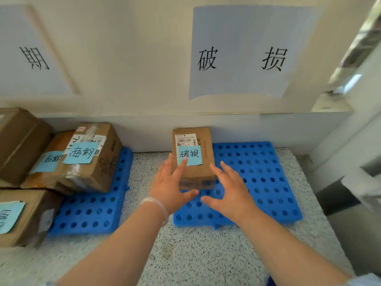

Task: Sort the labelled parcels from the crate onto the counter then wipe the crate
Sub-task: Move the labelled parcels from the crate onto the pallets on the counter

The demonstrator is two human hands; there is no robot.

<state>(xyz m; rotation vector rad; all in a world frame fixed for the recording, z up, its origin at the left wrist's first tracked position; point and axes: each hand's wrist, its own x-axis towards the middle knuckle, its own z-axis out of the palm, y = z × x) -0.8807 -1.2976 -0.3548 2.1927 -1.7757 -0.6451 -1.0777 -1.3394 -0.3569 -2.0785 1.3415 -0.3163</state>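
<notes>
1. The parcel (203,153) with the blue note (190,154) lies flat between your two hands, on the blue perforated mat (268,172) beneath your right hand
2. Your left hand (171,186) and right hand (231,190) are both spread with straight fingers, gripping nothing
3. Your left index finger (182,167) overlaps the note and hides the parcel's near left edge; contact is unclear
4. Left of your left hand, other parcels (92,157) are stacked, some cut off by the frame edge

Lone parcel (206,168) on the right mat (268,172), back-left corner, close to the wall (144,58). Other parcels (90,168) crowd the left mat (92,213). Both mats lie on the counter (185,254).
</notes>
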